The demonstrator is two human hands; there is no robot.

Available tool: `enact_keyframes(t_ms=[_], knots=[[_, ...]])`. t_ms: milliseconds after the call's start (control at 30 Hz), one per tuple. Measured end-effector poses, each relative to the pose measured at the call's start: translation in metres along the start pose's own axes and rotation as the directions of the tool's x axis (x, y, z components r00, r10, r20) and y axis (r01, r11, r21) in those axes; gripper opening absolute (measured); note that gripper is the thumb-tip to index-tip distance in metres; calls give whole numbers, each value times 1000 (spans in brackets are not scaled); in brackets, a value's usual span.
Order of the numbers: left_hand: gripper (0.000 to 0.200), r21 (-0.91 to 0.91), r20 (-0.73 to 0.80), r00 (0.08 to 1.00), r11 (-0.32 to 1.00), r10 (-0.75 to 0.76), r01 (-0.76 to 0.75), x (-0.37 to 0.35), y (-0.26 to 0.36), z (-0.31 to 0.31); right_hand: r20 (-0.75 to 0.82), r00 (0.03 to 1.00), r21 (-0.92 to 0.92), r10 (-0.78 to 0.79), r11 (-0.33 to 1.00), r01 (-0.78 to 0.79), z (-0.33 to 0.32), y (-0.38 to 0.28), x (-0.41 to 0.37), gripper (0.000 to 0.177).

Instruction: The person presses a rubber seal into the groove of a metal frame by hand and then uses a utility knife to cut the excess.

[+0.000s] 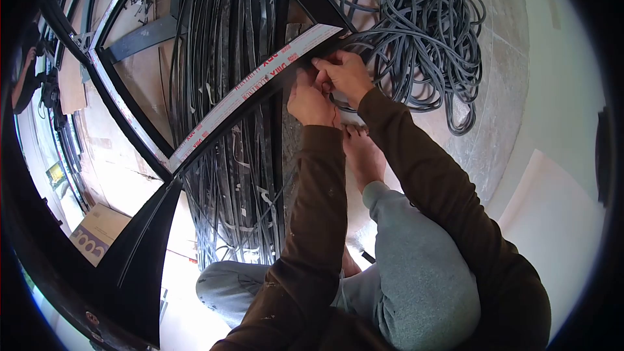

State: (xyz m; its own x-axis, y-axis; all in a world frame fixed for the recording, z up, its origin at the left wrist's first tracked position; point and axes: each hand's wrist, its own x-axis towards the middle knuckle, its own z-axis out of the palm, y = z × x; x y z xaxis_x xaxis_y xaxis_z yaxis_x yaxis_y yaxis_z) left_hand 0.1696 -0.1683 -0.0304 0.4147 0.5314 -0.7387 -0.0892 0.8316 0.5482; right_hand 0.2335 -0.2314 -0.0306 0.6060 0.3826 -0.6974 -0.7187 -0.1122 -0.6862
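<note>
A black metal frame [253,101] lies tilted in front of me, its near bar covered by white protective film [260,78] with red lettering. My left hand [311,101] is closed in a pinch at the lower edge of this bar, near its right corner. Just right of it, my right hand [348,78] also pinches, the fingertips of both hands almost touching. A thin dark rubber gasket strip seems to run between them, mostly hidden by the fingers. The large loose tangle of grey rubber gasket [426,39] lies on the floor beyond my right hand.
Bundled long black strips [237,175] lie beneath the frame. At left, more black frame bars [130,104] slant across, above a cardboard box [99,231]. A person's arm [26,71] shows at the far left edge. My bare foot [363,156] rests below my hands.
</note>
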Motion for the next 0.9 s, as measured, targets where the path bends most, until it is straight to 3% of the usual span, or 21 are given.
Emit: enact_keyframes(t_ms=[67, 300, 400, 500, 533, 633, 700, 733, 833, 900], knots=[[27, -47, -45, 999, 999, -19, 17, 1, 0, 0, -21, 1000, 10, 13, 1000, -13, 3, -1, 1, 23], [23, 109, -110, 993, 993, 45, -33, 8, 4, 3, -88, 996, 122, 6, 993, 5, 14, 5, 6, 20], [28, 169, -100, 993, 985, 62, -45, 1, 7, 3, -106, 993, 72, -54, 996, 61, 13, 12, 9, 24], [34, 268, -86, 996, 963, -20, 42, -16, 24, -9, -115, 989, -21, -91, 996, 89, 12, 13, 10, 29], [41, 342, -96, 992, 938, 83, -46, -22, 22, -22, -92, 992, -47, -84, 996, 80, 12, 13, 7, 31], [43, 631, 43, 874, 665, 483, -399, -34, 24, -58, -60, 995, -102, -75, 992, 68, 19, 4, -5, 36], [47, 901, 231, 725, 139, 649, -411, -45, 35, -64, -72, 992, -109, -102, 990, 94, 24, 7, -7, 38], [50, 925, 355, 646, -152, 676, -349, -48, 40, -65, -74, 992, -132, -104, 987, 94, 27, 8, -8, 39], [62, 835, 535, 662, -445, 524, -323, -43, 41, -75, -94, 990, -234, -103, 969, 79, 33, 14, -9, 42], [66, 802, 577, 662, -485, 479, -348, -40, 43, -75, -122, 989, -337, -81, 941, 35, 37, 18, -7, 44]])
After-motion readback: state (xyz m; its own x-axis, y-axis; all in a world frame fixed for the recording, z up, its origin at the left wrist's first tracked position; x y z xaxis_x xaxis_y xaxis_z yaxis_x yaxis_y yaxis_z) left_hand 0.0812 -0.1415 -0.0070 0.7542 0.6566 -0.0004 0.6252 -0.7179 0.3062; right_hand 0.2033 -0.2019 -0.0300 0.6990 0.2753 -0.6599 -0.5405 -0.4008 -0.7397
